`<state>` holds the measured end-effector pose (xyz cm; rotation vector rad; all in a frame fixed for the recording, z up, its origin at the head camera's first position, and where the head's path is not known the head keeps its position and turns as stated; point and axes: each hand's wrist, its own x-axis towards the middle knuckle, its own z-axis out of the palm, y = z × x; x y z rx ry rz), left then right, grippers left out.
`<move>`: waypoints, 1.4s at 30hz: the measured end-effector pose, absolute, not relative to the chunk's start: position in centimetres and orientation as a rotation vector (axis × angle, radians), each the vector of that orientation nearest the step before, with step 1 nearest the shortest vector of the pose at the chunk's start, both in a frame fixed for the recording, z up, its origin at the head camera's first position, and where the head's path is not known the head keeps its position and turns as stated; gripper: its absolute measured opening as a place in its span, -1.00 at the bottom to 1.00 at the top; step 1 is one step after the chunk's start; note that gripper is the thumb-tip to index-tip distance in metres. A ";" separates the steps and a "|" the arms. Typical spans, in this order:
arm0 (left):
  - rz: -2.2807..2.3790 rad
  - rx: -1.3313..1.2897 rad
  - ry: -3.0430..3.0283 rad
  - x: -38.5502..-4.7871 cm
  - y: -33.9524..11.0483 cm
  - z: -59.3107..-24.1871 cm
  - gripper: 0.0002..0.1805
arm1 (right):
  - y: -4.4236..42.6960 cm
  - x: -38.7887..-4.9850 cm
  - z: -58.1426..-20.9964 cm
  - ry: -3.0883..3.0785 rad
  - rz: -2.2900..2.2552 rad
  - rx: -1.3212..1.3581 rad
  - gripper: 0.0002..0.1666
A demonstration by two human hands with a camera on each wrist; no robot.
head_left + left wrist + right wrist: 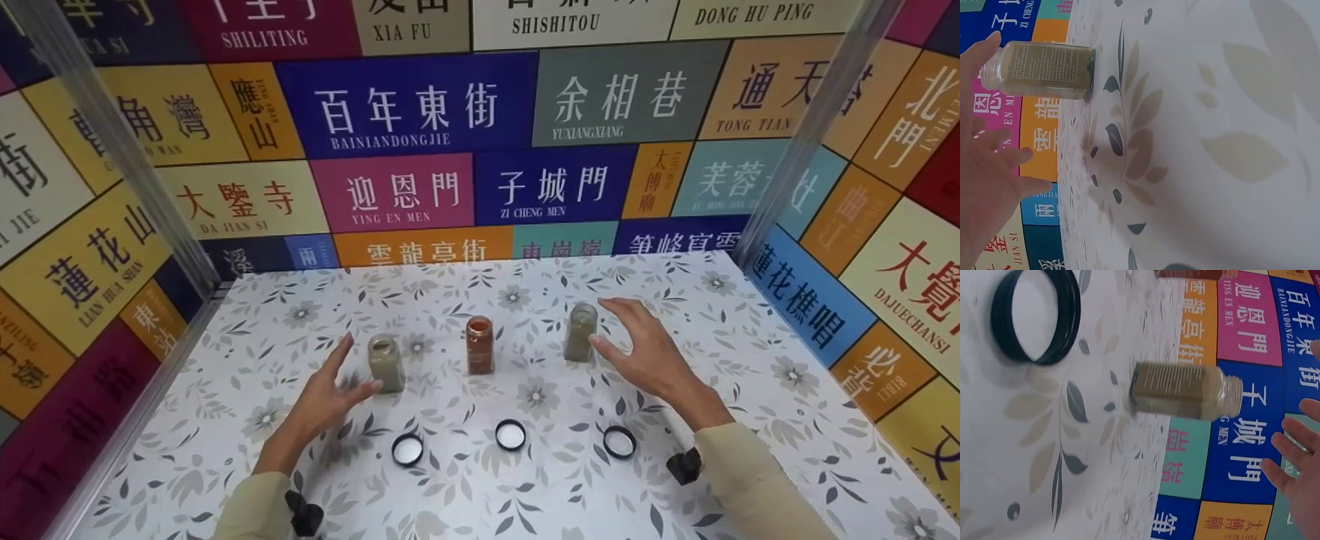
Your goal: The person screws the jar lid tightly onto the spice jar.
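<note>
Three uncapped glass spice jars stand upright on the table. The left jar (386,366) holds a greenish-tan powder, the middle jar (480,346) a reddish-brown one, and the right jar (580,334) a grey-tan one. My left hand (319,397) is beside the left jar, fingers spread and thumb close to it; whether they touch I cannot tell. Around the right side of the right jar, my right hand (651,352) is held with fingers apart; the right wrist view shows a gap between that hand (1303,478) and the jar (1185,389).
Three black ring-shaped lids with white insides lie nearer me: a left lid (408,450), a middle lid (511,435) and a right lid (619,442). The table (450,502) has a leaf-patterned cover. Sign-covered walls (405,105) and transparent corner posts (795,135) border it.
</note>
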<state>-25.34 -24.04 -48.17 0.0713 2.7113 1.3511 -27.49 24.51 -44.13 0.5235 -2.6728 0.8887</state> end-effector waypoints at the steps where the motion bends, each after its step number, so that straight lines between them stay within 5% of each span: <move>1: 1.369 0.081 2.712 -25.4 -24.0 -48.2 0.15 | 24.2 -27.4 -44.2 -2.662 0.897 0.534 -0.26; 42: 2.055 0.062 2.527 -26.7 -20.8 -51.3 -0.07 | 10.9 -23.3 -45.4 -2.484 1.407 0.994 -0.27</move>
